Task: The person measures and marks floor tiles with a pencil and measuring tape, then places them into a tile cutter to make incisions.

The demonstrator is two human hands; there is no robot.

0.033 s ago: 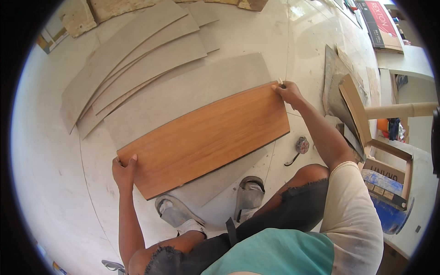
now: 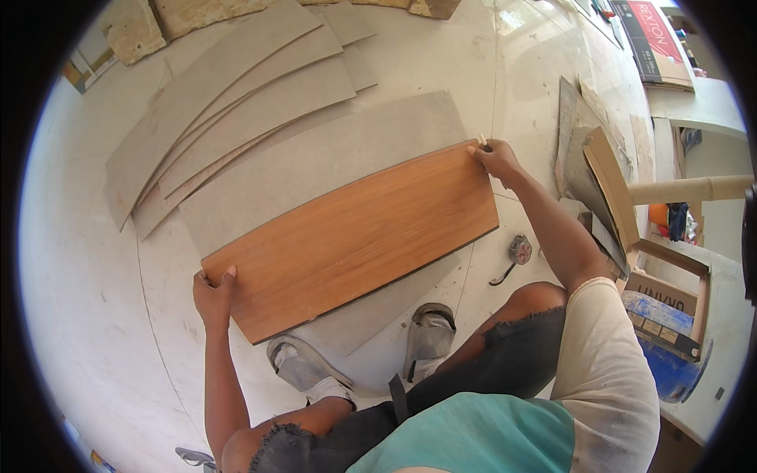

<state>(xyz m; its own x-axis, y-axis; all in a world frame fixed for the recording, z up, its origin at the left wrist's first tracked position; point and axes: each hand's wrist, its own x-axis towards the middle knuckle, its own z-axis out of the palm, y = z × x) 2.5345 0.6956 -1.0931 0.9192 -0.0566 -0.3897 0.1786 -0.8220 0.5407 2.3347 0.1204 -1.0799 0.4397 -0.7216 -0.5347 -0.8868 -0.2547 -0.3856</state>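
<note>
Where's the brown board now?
Head view, centre: the brown board is held at its ends by the left hand and right hand, just beyond the sandals.

at right, a stained blue bucket (image 2: 669,372) sits just beside a cardboard box (image 2: 665,293); a red-panelled carton (image 2: 654,43) lies beyond.

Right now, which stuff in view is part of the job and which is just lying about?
In the job:
wood-look board, gripped by the left hand and right hand
grey sheet beneath it, probably

Lying about, seemingly:
fanned grey sheets
round object with dark tail
cardboard flap
blue container
</note>
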